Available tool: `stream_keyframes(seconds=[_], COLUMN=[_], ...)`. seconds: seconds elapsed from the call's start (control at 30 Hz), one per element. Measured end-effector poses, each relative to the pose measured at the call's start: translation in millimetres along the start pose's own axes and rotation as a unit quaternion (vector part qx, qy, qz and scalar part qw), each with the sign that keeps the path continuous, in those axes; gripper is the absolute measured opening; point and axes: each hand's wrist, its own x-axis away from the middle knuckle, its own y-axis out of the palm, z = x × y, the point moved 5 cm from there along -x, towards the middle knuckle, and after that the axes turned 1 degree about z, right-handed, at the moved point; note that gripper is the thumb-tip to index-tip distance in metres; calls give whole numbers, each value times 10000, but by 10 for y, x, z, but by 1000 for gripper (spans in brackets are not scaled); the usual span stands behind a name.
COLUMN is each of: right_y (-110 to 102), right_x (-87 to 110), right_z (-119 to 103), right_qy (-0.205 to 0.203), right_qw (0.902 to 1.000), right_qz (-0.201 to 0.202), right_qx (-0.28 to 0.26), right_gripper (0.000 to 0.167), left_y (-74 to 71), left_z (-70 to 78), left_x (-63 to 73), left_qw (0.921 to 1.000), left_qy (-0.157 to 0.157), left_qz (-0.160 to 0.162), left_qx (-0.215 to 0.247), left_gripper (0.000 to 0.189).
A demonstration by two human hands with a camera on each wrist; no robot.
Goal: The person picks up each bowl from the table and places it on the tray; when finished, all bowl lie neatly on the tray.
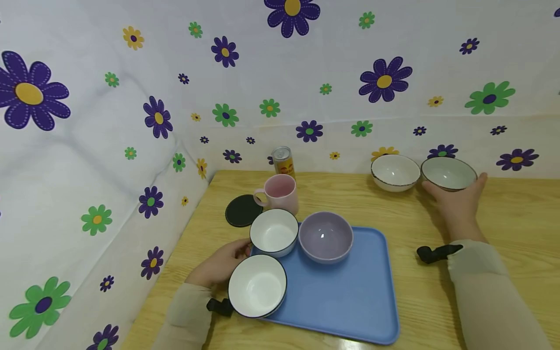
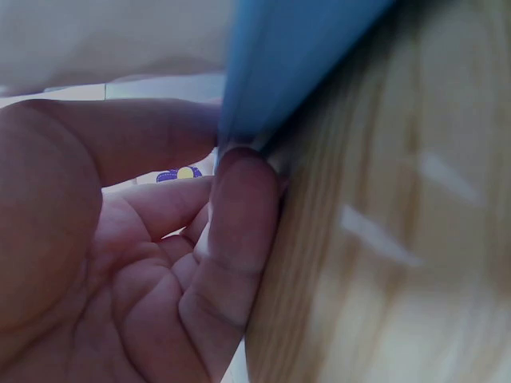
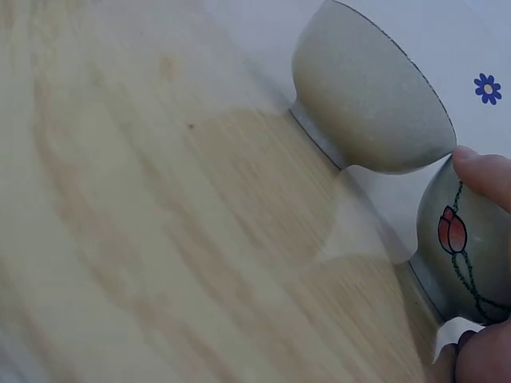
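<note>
My right hand (image 1: 457,204) grips a small bowl (image 1: 448,173) at the back right, thumb on one side and fingers on the other. In the right wrist view this bowl (image 3: 459,239) shows a red tulip and a green vine, and it stands on the table. Close on its left is a white bowl with a dark rim (image 1: 395,173). At the lower left, my left hand (image 1: 223,265) pinches the left edge of a blue tray (image 1: 341,301); the left wrist view shows thumb and fingers at the tray's edge (image 2: 279,64).
On the tray are two dark-rimmed white bowls (image 1: 274,232) along the left side and a purple bowl (image 1: 325,237). Behind it stand a pink mug (image 1: 281,192) and a can (image 1: 283,161), with a black coaster (image 1: 243,210) beside the mug. A flowered cloth (image 1: 332,63) covers the walls.
</note>
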Motion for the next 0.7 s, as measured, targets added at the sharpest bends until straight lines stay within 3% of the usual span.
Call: stream_keyframes(seconds=[0.43, 0.7], right_y=[12, -33], right_x=[6, 47], right_z=[-26, 1], right_qy=[77, 470], right_qw=[9999, 9971], right_qz=[35, 285], right_qx=[147, -518], right_gripper=[135, 128], left_y=[19, 0], left_z=[29, 3], left_x=[-2, 0], left_qw=[10000, 9999], left_qy=[-46, -101], left_qz=[11, 46], left_qx=[-33, -4], left_gripper=[35, 37])
